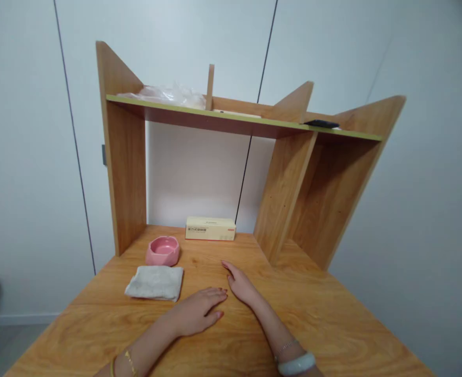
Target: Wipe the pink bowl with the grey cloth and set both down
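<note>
My left hand [200, 311] rests palm down on the wooden desk [309, 309], fingers stretched to the right and thumb apart. My right hand [239, 283] lies on its edge just beyond it, fingers pointing forward and left. Neither hand holds anything. A folded grey-white cloth [155, 283] lies left of my left hand, apart from it. Behind the cloth sits a pink faceted bowl [163, 252], with nothing visible inside. Farther back, a cream-coloured long box [210, 229] with printed lettering, which looks like cling film packaging, stands near the desk's rear edge.
A wooden hutch rises at the back; its upright panel [285, 193] meets the desk right of the box. Its upper shelf [231, 118] carries a clear plastic bag [168, 96] and a dark flat object [322, 124]. White panels stand behind.
</note>
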`<state>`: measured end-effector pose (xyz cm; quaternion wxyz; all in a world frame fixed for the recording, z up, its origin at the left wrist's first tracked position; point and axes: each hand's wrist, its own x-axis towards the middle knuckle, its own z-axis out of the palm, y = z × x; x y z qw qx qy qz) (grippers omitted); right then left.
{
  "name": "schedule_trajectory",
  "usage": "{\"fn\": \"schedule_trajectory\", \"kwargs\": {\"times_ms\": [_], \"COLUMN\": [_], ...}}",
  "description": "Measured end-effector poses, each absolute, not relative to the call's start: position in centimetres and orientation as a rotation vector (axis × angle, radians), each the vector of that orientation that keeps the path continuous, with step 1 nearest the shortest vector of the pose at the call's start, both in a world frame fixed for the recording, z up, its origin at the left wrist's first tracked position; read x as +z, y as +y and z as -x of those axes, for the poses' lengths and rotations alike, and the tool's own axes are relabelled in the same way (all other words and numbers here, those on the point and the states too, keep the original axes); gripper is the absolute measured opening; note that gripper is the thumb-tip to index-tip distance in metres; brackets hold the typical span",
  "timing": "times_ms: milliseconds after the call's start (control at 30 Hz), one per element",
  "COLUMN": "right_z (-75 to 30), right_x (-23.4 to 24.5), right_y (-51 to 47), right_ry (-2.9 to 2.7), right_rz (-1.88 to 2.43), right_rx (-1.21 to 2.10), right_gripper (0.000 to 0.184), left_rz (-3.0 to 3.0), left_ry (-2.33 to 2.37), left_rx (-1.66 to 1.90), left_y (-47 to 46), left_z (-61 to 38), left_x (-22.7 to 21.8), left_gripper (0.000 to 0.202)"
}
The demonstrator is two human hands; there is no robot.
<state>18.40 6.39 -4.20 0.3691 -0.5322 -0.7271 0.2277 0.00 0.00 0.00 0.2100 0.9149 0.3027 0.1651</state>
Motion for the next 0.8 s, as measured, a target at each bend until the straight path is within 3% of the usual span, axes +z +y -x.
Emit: {"fn": "schedule_trajectory", "kwargs": {"times_ms": [500, 667, 800], "right_z": [-18.4, -17.1, -13.6], "right_x": [-4.3, -3.2, -1.0], "right_y": [6.3, 5.5, 3.9], "right_ry": [-1.899, -2.005, -2.202], "right_rz": [1.383, 1.37, 1.262], "right_rx": [0.519, 0.38, 0.212], "right_gripper": [0.051, 0.044, 0.034], "left_rz": [-2.541, -2.55, -2.488], "left_ry": [0.805, 0.906, 1.289], "left_rx": [0.554, 0.852, 1.231], "left_y": [0.1, 1.8, 4.5], "left_z": [0.0, 1.4, 4.8], "left_x": [-0.1, 1.8, 3.5], "left_gripper": [0.04, 0.036, 0.036]}}
